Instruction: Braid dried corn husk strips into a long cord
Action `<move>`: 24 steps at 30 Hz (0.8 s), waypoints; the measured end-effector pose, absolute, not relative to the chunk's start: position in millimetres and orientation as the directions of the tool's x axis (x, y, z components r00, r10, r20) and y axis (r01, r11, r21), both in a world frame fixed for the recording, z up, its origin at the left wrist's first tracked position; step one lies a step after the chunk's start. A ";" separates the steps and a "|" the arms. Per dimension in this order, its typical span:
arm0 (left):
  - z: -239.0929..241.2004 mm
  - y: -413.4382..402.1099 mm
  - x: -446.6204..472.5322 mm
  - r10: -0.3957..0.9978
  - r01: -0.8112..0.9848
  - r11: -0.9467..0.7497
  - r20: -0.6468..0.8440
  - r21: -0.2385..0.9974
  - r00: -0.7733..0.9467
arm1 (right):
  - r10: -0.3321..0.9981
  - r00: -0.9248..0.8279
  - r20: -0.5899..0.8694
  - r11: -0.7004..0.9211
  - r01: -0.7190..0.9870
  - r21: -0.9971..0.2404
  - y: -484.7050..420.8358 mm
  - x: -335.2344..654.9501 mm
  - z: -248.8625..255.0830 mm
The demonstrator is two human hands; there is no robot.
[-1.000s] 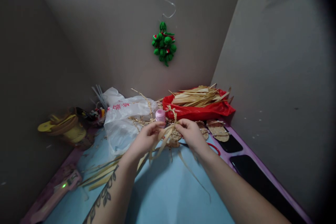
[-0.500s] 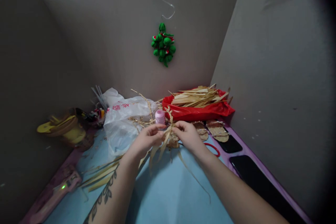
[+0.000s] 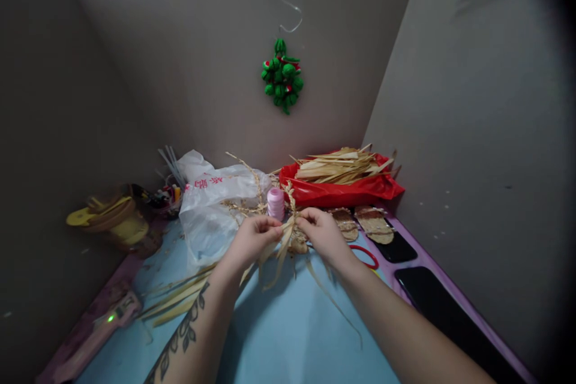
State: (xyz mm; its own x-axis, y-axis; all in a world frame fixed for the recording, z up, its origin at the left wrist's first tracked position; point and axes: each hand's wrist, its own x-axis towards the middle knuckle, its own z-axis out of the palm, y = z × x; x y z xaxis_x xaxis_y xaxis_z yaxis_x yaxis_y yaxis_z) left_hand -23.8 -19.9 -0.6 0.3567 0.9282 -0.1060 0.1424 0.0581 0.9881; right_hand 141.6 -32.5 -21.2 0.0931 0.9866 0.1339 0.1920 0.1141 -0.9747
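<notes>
Straw-coloured and dry, the short braid (image 3: 291, 195) is in the middle of the view, between the two hands, just beyond the fingertips. Its long axis runs away from the person, almost straight up in the picture, and its loose strips (image 3: 283, 247) spread from the lower end, back toward the person and a little to the left. At this lower end, where the braid becomes loose, the right hand (image 3: 318, 228) is the nearer one: its thumb and finger pinch there, although the exact contact is too small to tell. The left hand (image 3: 257, 237) stands just beside, with thumb and fingers closed on the pale strips, to the left of the braid's line.

Just behind the left fingertips, a pink spool (image 3: 275, 205) stands upright. Farther left lies a white plastic bag (image 3: 202, 225); behind the right hand, a red bag (image 3: 321, 194) holds a heap of straw (image 3: 339, 167). Near the right wrist there is a red loop (image 3: 368, 257), and beyond it a flat woven piece (image 3: 377, 227) lies partly on a dark phone (image 3: 400, 250). All this rests upon the table, whose blue surface (image 3: 297, 324) shows between the forearms.
</notes>
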 end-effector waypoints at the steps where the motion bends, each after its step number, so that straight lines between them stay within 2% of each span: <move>1: -0.1 -20.0 -24.2 0.928 0.149 0.056 -0.106 0.987 0.357 | 0.986 0.095 0.133 0.114 0.183 -0.976 -32.5 141.1 -21.9; 14: 1.7 -18.7 -27.4 0.924 0.236 0.036 -0.122 0.971 0.362 | 0.981 0.119 0.156 0.131 0.195 -0.972 -31.7 140.0 -25.4; 19: 8.6 -24.6 -19.5 0.959 0.269 -0.138 0.060 0.953 0.277 | 0.971 0.140 0.194 0.154 0.252 -0.955 -35.5 138.3 -20.8; 24: -5.6 -24.3 -16.3 0.932 0.284 -0.230 0.126 0.931 0.341 | 0.978 0.107 0.181 0.149 0.251 -0.956 -36.4 136.4 -20.4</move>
